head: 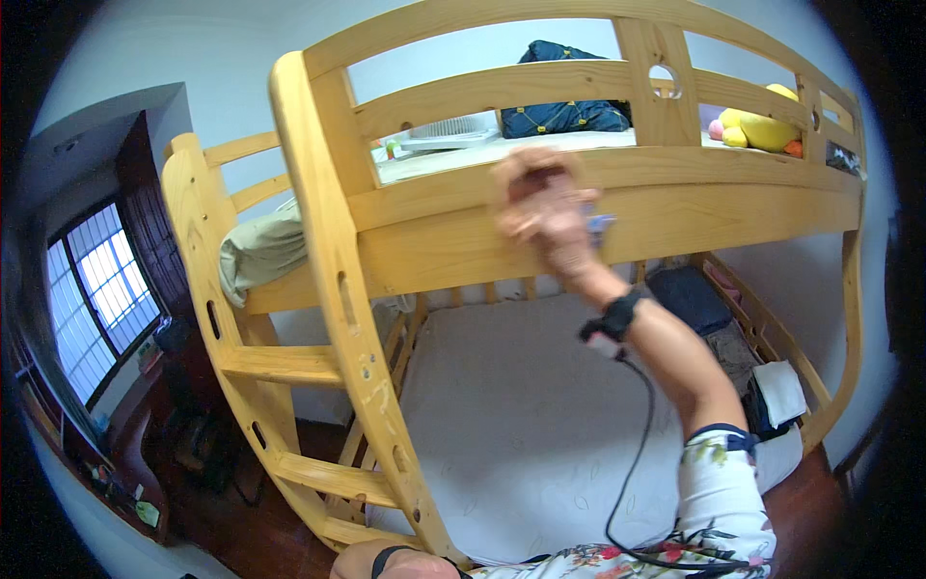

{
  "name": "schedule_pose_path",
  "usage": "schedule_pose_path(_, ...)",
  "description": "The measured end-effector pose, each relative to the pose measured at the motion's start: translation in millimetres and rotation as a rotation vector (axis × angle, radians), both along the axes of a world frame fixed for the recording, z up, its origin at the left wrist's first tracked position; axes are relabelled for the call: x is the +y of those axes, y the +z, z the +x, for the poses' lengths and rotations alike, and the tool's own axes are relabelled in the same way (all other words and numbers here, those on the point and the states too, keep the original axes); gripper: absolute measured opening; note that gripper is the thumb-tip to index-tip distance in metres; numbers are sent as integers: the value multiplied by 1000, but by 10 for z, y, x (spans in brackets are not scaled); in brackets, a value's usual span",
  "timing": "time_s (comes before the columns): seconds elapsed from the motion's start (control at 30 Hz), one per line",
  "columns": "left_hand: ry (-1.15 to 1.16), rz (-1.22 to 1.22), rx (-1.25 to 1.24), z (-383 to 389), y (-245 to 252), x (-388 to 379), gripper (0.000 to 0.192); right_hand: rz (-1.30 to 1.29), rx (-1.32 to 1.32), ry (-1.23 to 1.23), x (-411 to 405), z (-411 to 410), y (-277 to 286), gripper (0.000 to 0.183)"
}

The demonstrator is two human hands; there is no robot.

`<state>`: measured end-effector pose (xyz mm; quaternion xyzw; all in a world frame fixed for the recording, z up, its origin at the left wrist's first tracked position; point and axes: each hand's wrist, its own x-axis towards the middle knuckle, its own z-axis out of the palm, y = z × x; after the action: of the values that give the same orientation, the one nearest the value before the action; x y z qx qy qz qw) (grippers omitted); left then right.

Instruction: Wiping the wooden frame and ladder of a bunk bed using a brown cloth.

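My right hand (546, 203) is raised in front of the upper side board (723, 210) of a wooden bunk bed. It is blurred, with its fingers curled; whether it holds anything cannot be told. A small blue and white thing (600, 226) shows beside it, too blurred to name. A black strap (623, 315) with a small device and a black cable goes round the right wrist. My left hand is out of view; bare skin with a black strap (387, 559) shows at the bottom edge.
A wooden ladder (372, 391) stands on the left. On the upper bunk lie a dark blue quilted bundle (568, 119), a white fan (448, 134) and a yellow plush toy (767, 132). Below are a pale mattress (535, 405), a dark blue cushion (687, 298) and folded cloths (780, 393).
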<state>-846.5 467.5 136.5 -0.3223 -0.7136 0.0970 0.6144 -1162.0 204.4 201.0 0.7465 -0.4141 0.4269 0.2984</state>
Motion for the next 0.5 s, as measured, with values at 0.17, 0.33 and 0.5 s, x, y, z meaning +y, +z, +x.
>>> schedule_pose_path(0.17,207,127,-175,692,91,-59,10,-374,591,106,-477,1619,-12,26)
schedule_pose_path(0.33,781,332,16,1097,-314,-422,19,-654,666,-19,-509,1515,483,24)
schedule_pose_path(0.5,1311,923,50,888,-555,-1493,72,-768,169,-266,-269,1599,1450,28)
